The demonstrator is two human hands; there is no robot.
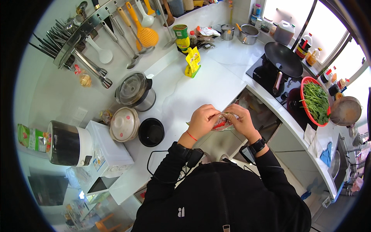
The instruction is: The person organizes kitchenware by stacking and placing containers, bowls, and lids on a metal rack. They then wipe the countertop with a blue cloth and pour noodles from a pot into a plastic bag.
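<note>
Both hands meet in front of my body, above the gap between the counter edge and me. My left hand (203,120) pinches the upper edge of a small clear plastic bag (222,123). My right hand (240,119) grips the same edge from the other side, with its fingertips close to the left ones. Red pieces show through the plastic; what they are, I cannot tell. A bit of pale green pokes out by the left hand. Beyond the hands on the white counter (185,92) stands a yellow spouted pouch (193,62).
To the left are a black pot (151,132), a lidded ceramic pot (124,124) and a steel pressure cooker (136,90). An open drawer (258,111) lies just past my right hand. A wok (283,59) and a red basket of leafy greens (316,101) sit at the right.
</note>
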